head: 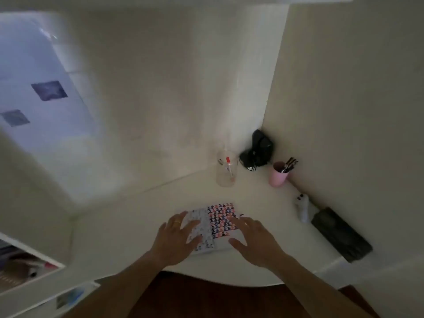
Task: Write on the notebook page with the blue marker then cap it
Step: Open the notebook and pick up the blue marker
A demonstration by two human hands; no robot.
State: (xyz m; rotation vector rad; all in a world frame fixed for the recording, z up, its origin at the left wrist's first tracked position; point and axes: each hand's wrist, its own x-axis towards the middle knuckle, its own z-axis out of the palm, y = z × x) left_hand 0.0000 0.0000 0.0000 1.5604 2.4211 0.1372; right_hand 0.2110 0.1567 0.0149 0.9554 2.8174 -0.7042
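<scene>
A notebook (221,220) with a red, blue and white patterned cover lies shut on the white desk (137,221), close to its front edge. My left hand (177,237) rests flat on the notebook's left part, fingers spread, a ring on one finger. My right hand (254,239) lies over the notebook's right side, fingers apart, holding nothing. A clear glass jar (226,172) stands behind the notebook with a red-capped pen inside. No blue marker shows in the blurred view.
A pink cup (278,174) with brushes stands at the right wall. A black device (258,150) sits in the corner. A white figure (302,207) and a dark flat case (341,235) lie along the right wall. A shelf (27,267) is at lower left.
</scene>
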